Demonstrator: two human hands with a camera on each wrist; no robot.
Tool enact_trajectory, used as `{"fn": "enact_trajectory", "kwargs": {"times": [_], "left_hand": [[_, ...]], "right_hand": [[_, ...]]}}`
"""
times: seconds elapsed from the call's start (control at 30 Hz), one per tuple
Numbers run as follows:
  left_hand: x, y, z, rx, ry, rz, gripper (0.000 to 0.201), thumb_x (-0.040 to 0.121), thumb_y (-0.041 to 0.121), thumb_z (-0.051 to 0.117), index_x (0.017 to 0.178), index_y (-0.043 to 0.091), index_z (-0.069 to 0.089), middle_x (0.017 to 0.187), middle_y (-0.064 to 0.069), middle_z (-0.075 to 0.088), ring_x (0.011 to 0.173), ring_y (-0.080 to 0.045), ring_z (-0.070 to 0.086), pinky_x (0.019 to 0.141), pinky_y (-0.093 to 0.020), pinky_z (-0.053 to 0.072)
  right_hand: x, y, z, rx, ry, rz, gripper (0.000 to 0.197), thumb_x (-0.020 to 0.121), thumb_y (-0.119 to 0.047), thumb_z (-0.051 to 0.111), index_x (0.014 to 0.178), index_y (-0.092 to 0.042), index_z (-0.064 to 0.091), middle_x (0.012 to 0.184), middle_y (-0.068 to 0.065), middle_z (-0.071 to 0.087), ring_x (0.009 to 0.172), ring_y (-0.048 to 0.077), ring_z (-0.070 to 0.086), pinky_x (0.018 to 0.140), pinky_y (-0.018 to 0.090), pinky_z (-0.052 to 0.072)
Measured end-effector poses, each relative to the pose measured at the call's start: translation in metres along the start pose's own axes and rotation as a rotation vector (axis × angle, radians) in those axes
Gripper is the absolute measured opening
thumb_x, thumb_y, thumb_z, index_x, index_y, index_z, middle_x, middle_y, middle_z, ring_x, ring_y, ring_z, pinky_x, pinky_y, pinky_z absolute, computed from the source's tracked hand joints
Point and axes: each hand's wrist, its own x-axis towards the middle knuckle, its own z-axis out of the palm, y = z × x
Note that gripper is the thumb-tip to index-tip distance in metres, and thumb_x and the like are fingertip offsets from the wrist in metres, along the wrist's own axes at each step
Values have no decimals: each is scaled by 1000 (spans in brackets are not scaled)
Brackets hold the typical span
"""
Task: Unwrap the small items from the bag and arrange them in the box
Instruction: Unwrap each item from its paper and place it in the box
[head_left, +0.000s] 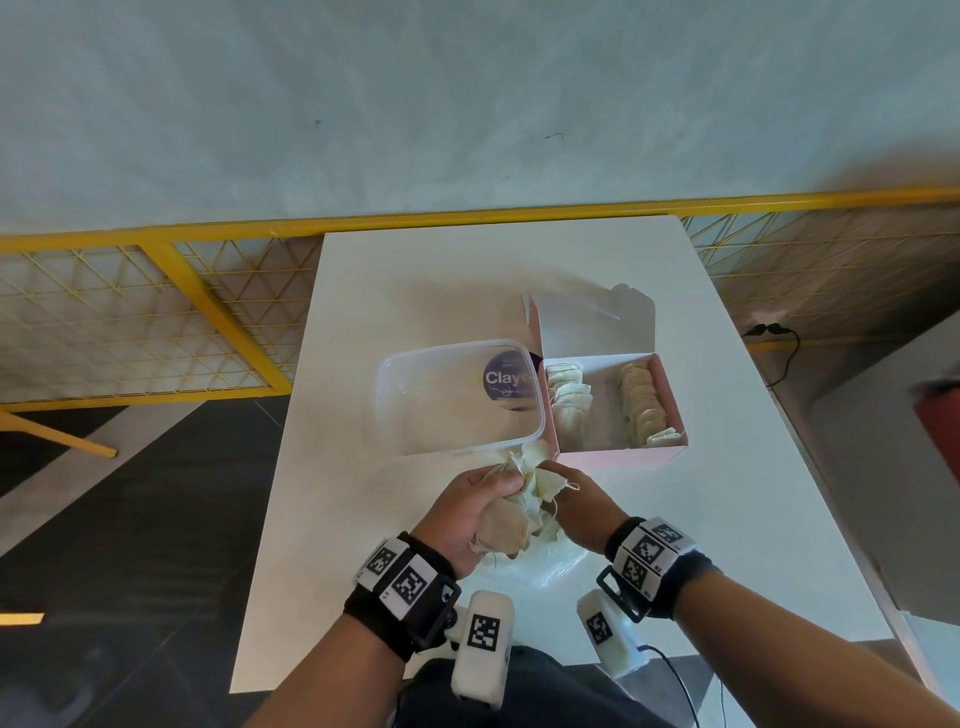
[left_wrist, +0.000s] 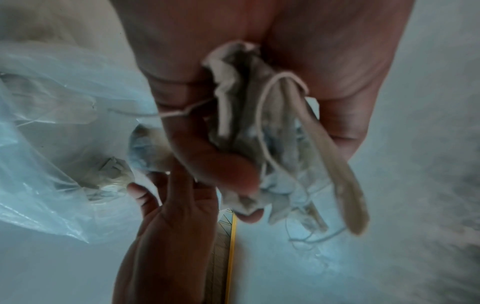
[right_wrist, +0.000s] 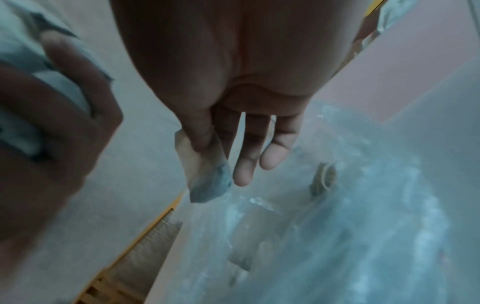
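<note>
While two rows of pouches (head_left: 640, 402) already stood in the pink box (head_left: 621, 458) at centre frame, your left hand (head_left: 464, 512) gripped a bunch of pouches (head_left: 511, 522) below it, and your right hand (head_left: 577, 501) pinched one loose; several remained.

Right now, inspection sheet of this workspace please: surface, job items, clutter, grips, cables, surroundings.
Surface: white rectangular table.
Job's things: open pink cardboard box holds two rows of beige sachets; clear plastic bag lies under the hands.
Clutter: clear plastic tub, purple label, left of and touching the box.
Grips: left hand grips a sachet bundle; right hand pinches one sachet.
Cables: black cable on floor, right.
Surroundings: yellow mesh railing, grey wall.
</note>
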Motion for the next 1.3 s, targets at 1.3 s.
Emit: {"fn": "enact_trajectory", "kwargs": {"times": [1.3], "left_hand": [[10, 12, -19, -303, 349, 107, 32, 90, 30, 59, 116, 11, 63, 87, -10, 66, 65, -20, 61, 46, -24, 45]], "right_hand": [[23, 29, 12, -572, 31, 35, 13, 90, -20, 57, 92, -14, 68, 97, 4, 61, 88, 21, 61, 79, 28, 49]]}}
